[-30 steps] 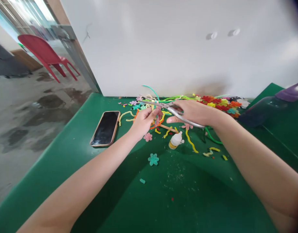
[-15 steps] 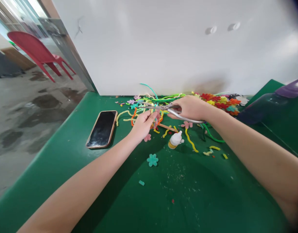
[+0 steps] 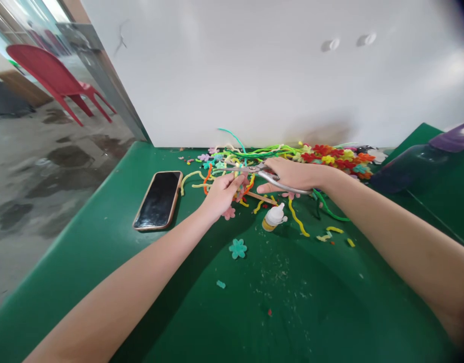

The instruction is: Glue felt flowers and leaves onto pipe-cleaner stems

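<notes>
My left hand [image 3: 222,195] is closed, thumb and fingers pinching a pinkish pipe cleaner piece [image 3: 242,190] whose shape is mostly hidden. Gripped in my right hand [image 3: 290,174] is a pair of metal scissors [image 3: 254,170], its blades pointing left just above my left fingertips; my right thumb sticks out below the handle. Whether the blades touch the piece I cannot tell. Around both hands lie yellow, orange and green pipe cleaners [image 3: 297,219]. A teal pipe cleaner flower [image 3: 238,248] lies nearer me, and a small white glue bottle [image 3: 274,218] stands below the scissors.
A phone [image 3: 158,200] lies left on the green table [image 3: 171,302]. Red, yellow and orange pipe cleaner flowers [image 3: 339,156] pile up at the back right beside a dark bottle [image 3: 409,166] with a purple lid. A white panel [image 3: 232,75] rises behind; a red chair [image 3: 46,70] stands beyond.
My right hand has shifted slightly down, its thumb now showing below the scissors handle, and the blades appear closer together. My left hand has stayed nearly in place.
</notes>
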### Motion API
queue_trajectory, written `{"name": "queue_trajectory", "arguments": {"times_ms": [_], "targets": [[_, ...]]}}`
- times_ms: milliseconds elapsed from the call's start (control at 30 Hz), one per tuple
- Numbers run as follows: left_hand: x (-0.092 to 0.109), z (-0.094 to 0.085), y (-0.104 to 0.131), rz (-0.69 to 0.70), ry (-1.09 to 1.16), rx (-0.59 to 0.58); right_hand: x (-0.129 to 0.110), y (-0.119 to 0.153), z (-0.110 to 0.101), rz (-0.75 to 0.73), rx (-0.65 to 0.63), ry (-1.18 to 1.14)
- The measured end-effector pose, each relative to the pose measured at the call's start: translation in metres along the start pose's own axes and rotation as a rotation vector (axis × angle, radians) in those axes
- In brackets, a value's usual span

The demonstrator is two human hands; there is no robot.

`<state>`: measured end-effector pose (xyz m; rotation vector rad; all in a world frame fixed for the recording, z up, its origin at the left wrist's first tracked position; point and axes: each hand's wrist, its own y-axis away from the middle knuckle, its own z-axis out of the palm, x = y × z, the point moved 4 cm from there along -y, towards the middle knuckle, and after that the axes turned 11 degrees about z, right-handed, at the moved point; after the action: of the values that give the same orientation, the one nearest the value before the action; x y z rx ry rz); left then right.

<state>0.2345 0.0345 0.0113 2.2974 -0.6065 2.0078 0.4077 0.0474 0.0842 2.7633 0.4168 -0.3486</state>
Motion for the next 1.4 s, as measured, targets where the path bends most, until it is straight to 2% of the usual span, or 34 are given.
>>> {"name": "queue_trajectory", "arguments": {"times_ms": [167,300,500,633,700,800,933,1100,1233,1300,1400], "targets": [[0.0,0.0,0.003,-0.047,-0.029,-0.039,-0.004,-0.001,0.0,-0.066,0.04,0.072],[-0.002,0.001,0.003,-0.061,-0.025,-0.051,-0.003,0.003,-0.005,-0.028,0.081,0.04],[-0.003,0.0,-0.002,0.013,0.027,-0.009,0.007,-0.002,0.0,0.052,0.139,0.108],[-0.004,0.001,-0.002,0.027,0.056,0.005,0.008,-0.006,0.0,0.021,0.31,0.239],[-0.003,0.001,-0.001,0.026,0.062,0.01,0.007,-0.005,-0.002,0.015,0.349,0.262],[-0.004,-0.001,-0.002,0.019,0.061,0.018,0.006,-0.002,-0.004,0.01,0.295,0.198],[-0.007,-0.002,-0.002,-0.017,0.047,0.012,0.006,-0.004,-0.004,-0.015,0.137,0.053],[-0.008,0.0,0.001,-0.085,0.026,-0.047,0.006,-0.011,0.0,-0.061,0.042,0.068],[-0.006,0.001,0.003,-0.097,0.028,-0.085,0.005,-0.01,0.005,-0.032,-0.098,-0.054],[-0.007,0.001,0.002,-0.092,0.038,-0.095,0.003,-0.008,0.004,-0.031,-0.089,-0.092],[-0.012,0.0,0.0,-0.09,0.064,-0.096,0.004,-0.008,0.001,-0.025,0.005,-0.067]]}}
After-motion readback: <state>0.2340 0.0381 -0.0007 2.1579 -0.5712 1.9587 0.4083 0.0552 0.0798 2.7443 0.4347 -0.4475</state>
